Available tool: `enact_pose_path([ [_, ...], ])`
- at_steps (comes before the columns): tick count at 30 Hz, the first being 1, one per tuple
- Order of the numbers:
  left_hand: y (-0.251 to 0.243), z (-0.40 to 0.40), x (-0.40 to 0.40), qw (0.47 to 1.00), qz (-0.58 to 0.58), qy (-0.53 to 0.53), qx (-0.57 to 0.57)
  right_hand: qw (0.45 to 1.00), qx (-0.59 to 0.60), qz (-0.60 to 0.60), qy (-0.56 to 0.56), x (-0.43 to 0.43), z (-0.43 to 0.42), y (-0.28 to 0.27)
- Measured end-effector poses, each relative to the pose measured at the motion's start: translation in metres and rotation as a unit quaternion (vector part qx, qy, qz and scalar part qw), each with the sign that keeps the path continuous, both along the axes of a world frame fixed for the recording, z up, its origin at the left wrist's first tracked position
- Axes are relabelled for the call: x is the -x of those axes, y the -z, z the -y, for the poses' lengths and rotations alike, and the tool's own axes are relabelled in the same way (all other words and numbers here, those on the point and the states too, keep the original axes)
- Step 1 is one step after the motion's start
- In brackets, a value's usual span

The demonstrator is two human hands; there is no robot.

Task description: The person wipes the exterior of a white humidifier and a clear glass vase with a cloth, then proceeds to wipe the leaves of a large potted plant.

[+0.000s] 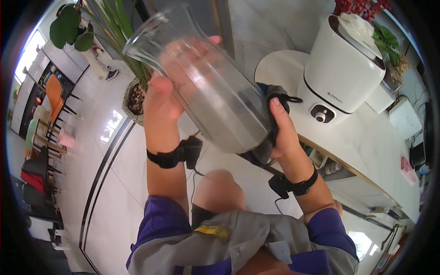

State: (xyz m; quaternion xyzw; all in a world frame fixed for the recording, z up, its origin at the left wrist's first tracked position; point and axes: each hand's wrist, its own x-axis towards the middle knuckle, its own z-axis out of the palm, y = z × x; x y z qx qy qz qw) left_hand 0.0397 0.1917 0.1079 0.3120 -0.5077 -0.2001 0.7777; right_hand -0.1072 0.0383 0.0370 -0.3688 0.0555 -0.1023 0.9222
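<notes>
A large clear glass vase (pixel 220 99) with a flared mouth lies tilted in the air before me, its mouth toward the upper left. My left hand (pixel 165 92) grips it near the neck, with the fingers showing through the glass from behind. At the base, my right hand (pixel 285 127) presses a dark grey cloth (pixel 273 117) against the vase's side. A black loop hangs off the cloth. Part of my right hand's fingers is hidden behind the cloth and the vase.
On the right, a white countertop (pixel 347 144) bears a white appliance (pixel 343 68) with a knob, beside a round board (pixel 282 67). A potted plant (pixel 135 99) stands on the floor beyond my left hand. Chairs (pixel 55 99) and a pink bin (pixel 66 138) are far left; another person's foot (pixel 111 75) shows behind.
</notes>
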Motion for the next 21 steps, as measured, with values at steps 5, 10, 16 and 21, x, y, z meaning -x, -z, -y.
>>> enact_pose_path([
  [5,0.011,0.010,-0.001,0.991,-0.056,-0.092,-0.076,0.997,0.030,-0.078,0.006,-0.007,0.007,0.003],
  [10,0.019,0.006,0.015,0.979,-0.137,-0.122,-0.093,0.770,0.591,0.184,0.152,-0.003,0.016,-0.015],
  [16,0.011,0.026,0.037,0.951,-0.102,-0.281,-0.074,0.530,0.767,0.318,0.172,-0.019,0.009,-0.063],
  [21,0.005,0.020,0.025,0.951,-0.170,-0.258,-0.010,0.470,0.805,0.292,0.216,-0.013,-0.003,-0.054],
])
